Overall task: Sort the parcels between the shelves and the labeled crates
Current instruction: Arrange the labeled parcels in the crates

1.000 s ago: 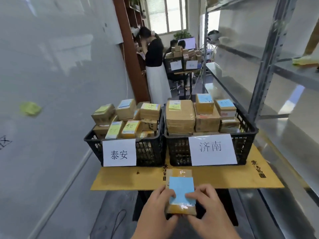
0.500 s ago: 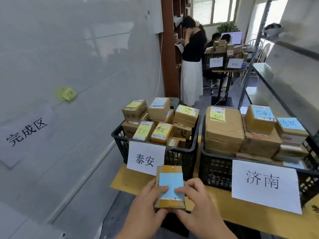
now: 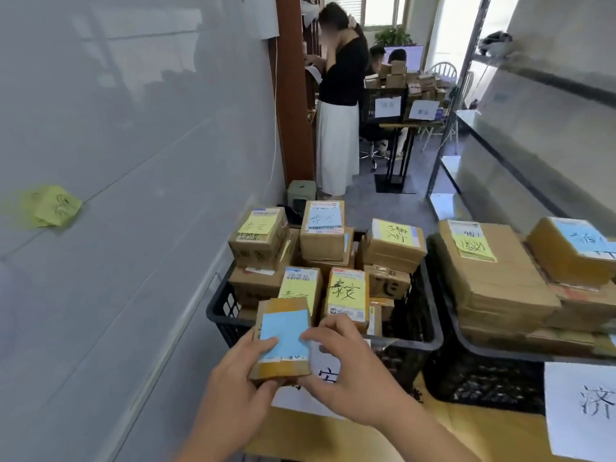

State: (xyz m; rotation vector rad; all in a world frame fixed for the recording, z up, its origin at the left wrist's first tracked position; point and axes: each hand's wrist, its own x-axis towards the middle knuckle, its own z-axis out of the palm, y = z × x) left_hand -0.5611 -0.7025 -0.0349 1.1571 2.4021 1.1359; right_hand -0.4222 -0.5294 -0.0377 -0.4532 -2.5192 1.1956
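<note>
Both hands, left hand (image 3: pixel 240 378) and right hand (image 3: pixel 346 368), grip the parcel (image 3: pixel 283 338) between them.

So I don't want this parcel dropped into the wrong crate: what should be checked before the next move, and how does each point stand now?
1. Grip: left hand and right hand both hold the small parcel: ok.
2. Parcel's destination: its blue note looks blank from here: cannot tell.
3. Position: parcel is at the front edge of the left crate, not the right crate: ok only if the note matches.
4. Room in the left crate: already heaped above its rim: not ok.
5. Left crate's sign: mostly hidden by the hands: cannot tell.
</note>
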